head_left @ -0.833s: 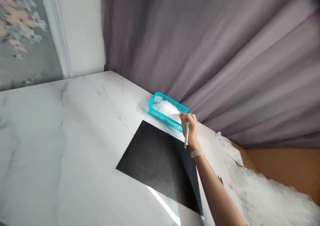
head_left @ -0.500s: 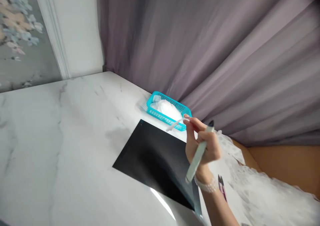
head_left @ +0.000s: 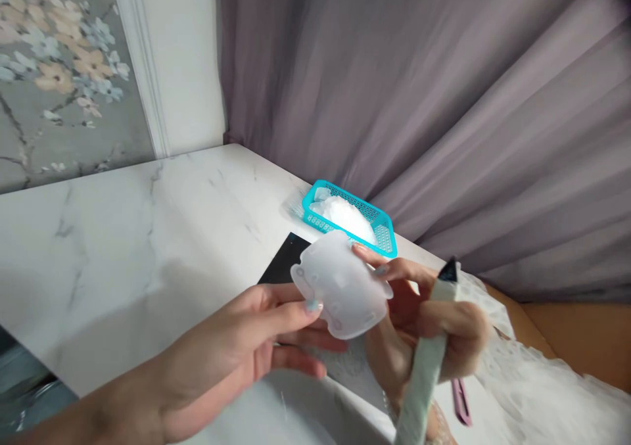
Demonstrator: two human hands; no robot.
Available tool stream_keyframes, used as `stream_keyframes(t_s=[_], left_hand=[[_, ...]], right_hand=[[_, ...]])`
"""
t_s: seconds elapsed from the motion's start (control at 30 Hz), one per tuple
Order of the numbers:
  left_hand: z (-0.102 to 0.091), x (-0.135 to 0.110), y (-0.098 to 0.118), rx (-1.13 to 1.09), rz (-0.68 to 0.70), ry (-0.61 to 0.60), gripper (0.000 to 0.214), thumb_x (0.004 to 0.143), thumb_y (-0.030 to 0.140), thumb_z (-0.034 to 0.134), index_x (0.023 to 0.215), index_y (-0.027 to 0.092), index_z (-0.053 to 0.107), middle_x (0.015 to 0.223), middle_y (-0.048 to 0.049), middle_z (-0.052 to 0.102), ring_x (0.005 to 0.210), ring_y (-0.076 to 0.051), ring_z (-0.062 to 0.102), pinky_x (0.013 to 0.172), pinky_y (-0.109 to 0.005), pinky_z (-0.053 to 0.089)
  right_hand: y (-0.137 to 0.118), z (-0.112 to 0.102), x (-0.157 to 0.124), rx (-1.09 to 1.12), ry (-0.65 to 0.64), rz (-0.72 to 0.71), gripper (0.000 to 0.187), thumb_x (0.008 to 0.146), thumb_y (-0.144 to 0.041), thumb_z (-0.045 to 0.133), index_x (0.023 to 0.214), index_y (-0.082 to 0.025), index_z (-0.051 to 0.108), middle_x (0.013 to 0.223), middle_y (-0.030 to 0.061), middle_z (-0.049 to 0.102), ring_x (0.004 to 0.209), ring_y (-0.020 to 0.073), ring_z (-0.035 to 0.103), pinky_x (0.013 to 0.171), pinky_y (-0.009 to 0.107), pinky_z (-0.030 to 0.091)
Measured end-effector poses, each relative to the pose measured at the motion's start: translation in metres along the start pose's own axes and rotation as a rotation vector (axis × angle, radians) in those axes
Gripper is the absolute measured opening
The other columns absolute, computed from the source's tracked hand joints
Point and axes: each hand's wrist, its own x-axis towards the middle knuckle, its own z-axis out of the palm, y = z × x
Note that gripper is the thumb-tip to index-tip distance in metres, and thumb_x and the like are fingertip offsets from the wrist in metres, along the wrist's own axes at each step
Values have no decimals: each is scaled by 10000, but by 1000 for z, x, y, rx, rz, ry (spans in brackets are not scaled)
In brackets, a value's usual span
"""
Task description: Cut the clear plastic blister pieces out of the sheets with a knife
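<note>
A translucent white plastic piece (head_left: 342, 287) with small bumps is held up in front of me by both hands. My left hand (head_left: 246, 350) grips its near edge between thumb and fingers. My right hand (head_left: 419, 320) touches its far edge with the fingertips while its other fingers curl round a pale green pen-like tool (head_left: 426, 359) with a dark tip. Behind them stands a turquoise basket (head_left: 384, 231) with more white pieces in it.
A black mat (head_left: 286, 264) lies on the white marble table (head_left: 148, 234), mostly hidden by my hands. A purple curtain (head_left: 419, 103) hangs behind. White lace fabric (head_left: 542, 392) lies at the right, with a small purple tool (head_left: 461, 402) beside it.
My right hand has drawn a white piece out of the basket and brought it toward me. My left hand has come into view and taken hold of the piece.
</note>
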Motion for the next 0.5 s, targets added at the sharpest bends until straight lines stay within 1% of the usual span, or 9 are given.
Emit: stream_keyframes(t_s=[0.03, 0.1, 0.2, 0.3, 0.4, 0.43, 0.5], left_hand=[[5, 6, 1, -55, 4, -18, 311, 873, 400, 723, 1134, 232, 748, 1132, -75, 715, 1015, -211, 677, 745, -235, 561], [8, 12, 0, -75, 34, -2, 230, 875, 357, 733, 1062, 229, 773, 1041, -50, 731, 954, -163, 684, 719, -182, 542], [2, 10, -1, 17, 106, 52, 181, 891, 363, 721, 1001, 238, 791, 954, -30, 743, 887, -130, 679, 690, -156, 528], [-2, 6, 1, 130, 187, 94, 177, 900, 371, 713, 1010, 259, 795, 909, -20, 752, 870, -122, 670, 700, -157, 529], [-3, 4, 3, 195, 224, 110, 206, 913, 381, 694, 1054, 261, 785, 949, -29, 761, 886, -134, 683, 719, -179, 541], [-3, 4, 3, 196, 229, 118, 220, 918, 382, 686, 1079, 263, 777, 984, -34, 762, 903, -144, 690, 729, -191, 548], [-8, 2, 2, 182, 228, 153, 264, 927, 393, 668, 1147, 271, 748, 1050, -43, 759, 946, -169, 701, 753, -222, 562]], right_hand=[[2, 1, 0, 34, -17, 35, 384, 766, 112, 599, 814, -231, 433, 944, -24, 667, 953, 200, 752, 802, 351, 671], [6, 1, -2, 47, -24, 84, 380, 786, 101, 592, 805, -237, 419, 920, -30, 651, 957, 183, 748, 847, 345, 654], [13, -2, -5, 57, -39, 125, 368, 807, 76, 595, 801, -242, 411, 904, -26, 637, 956, 194, 746, 875, 371, 637], [17, -3, -9, 55, -50, 157, 359, 820, 49, 610, 804, -245, 404, 932, -15, 642, 944, 217, 747, 848, 403, 636], [17, 3, -12, 44, -56, 147, 357, 822, 48, 603, 785, -235, 389, 988, -9, 674, 923, 211, 748, 821, 412, 630], [18, 4, -12, 21, -57, 145, 361, 820, 45, 606, 770, -230, 377, 994, -6, 690, 912, 205, 748, 800, 396, 628], [27, 2, -10, -94, -35, 177, 375, 819, 4, 637, 731, -221, 351, 977, 5, 721, 864, 192, 749, 729, 336, 615]])
